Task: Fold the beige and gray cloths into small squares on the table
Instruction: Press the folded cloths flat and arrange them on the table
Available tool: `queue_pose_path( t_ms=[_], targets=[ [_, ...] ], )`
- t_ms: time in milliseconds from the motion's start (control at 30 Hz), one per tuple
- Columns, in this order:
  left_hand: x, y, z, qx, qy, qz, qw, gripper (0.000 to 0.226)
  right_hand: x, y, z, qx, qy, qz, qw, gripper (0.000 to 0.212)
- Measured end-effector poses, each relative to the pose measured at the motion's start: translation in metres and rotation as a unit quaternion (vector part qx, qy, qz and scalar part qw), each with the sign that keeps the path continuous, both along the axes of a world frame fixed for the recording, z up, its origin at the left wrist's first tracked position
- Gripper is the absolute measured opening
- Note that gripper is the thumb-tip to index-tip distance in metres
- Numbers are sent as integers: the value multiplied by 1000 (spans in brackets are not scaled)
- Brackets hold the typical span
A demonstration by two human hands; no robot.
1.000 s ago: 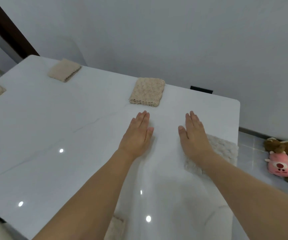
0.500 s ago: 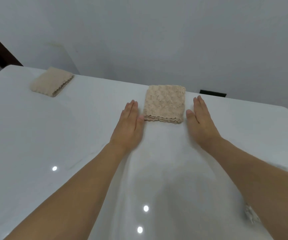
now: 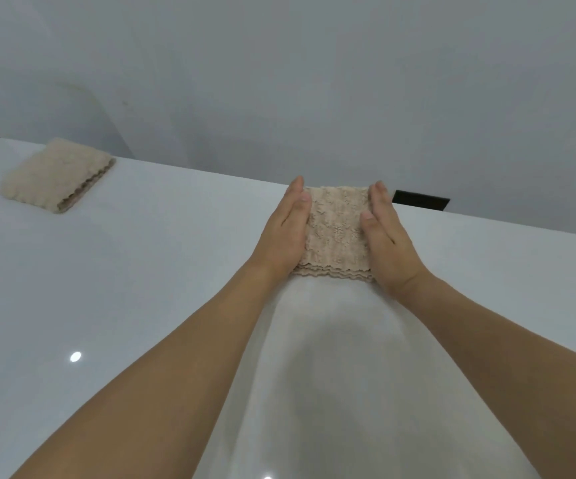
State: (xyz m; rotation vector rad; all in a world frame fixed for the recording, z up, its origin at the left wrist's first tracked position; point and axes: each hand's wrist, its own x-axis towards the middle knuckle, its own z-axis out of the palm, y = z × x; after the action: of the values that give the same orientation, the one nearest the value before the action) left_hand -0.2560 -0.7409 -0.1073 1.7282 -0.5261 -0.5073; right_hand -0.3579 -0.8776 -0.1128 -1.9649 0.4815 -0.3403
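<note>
Two beige cloths in view, both already folded into small thick squares w/ layered wavy edges showing. Nearer one, the folded beige cloth point(image 3: 336, 233), lies at far edge of the white tabletop point(image 3: 162, 264), flanked by both hands. Second folded cloth point(image 3: 54, 176) sits well apart, far left on same tabletop, untouched.

Left hand point(image 3: 288, 233) flat, fingers straight, pressed along cloth's left side; thumb side just over the edge. Right hand point(image 3: 385, 233) same on right side, fingers straight, thumb resting on cloth top. Neither curled round anything, so both open, palms squeezing inward from the sides.

Judged step: squaring up / tidying the stack rather than making a new fold; layers at near edge look aligned already. Could also be start of a pick-up between palms; can't tell which.

Progress: at least 2 beige squares done as far as visible. No gray cloth in view at all, so gray part can't be confirmed, possibly still left or out of shot. No unfolded cloth visible either.

Background: gray wall, dark rectangle point(image 3: 420, 200) behind tabletop's far edge, just right of right hand.
</note>
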Motion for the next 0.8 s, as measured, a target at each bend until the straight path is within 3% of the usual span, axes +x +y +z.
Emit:
queue_pose_path(
  t_ms=[67, 133, 233, 333, 433, 800],
  targets=[
    [0, -1, 1, 12, -15, -4, 1000, 54, 2, -1, -3, -39, 16, 11, 999, 54],
    [1, -3, -3, 83, -93, -21, 992, 54, 4, -3, -6, -144, 59, 28, 987, 55],
    [4, -8, -17, 229, -277, -51, 932, 53, 1, -17, -8, -328, 151, 84, 929, 66],
    [7, -13, -23, 293, -338, -47, 893, 52, -5, -37, -8, -425, 151, 141, 881, 74],
    [8, -13, -23, 325, -369, -46, 870, 52, -7, -44, -11, -438, 143, 156, 874, 72],
    [0, -17, -17, 315, -318, -24, 894, 50, -6, -49, -17, -430, 126, 169, 878, 67]
  ],
)
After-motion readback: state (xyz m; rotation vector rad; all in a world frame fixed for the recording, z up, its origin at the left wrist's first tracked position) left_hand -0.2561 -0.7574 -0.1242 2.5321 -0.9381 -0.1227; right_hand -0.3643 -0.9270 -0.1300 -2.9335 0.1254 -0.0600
